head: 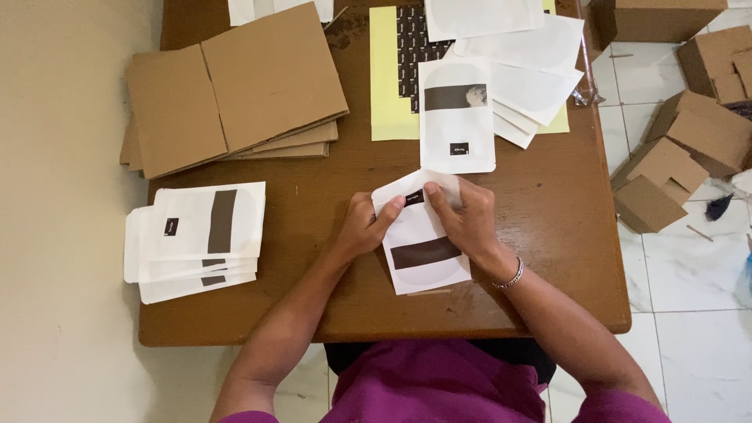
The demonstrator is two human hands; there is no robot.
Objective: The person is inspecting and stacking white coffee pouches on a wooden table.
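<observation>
While both hands pin it to the wooden table (548, 219), the white pouch (423, 251) with a dark band lies flat under the fingers. Left hand (362, 227) fingers clamped on its upper left edge; right hand (466, 215) thumb presses a small black label (413, 198) near the top. Another pouch (457, 117) lies just beyond the fingertips; finished stack (200, 239) well left of them

— What is the pouch (423, 251) under the fingers (389, 218) made of?
— Matt white paper, smooth, with a darker matt band below the fingertips.
— And beyond the fingers?
— A brown wooden table (548, 204) with a faint sheen, rough matt cardboard sheets (235, 86), and a yellow paper sheet (384, 78).
</observation>
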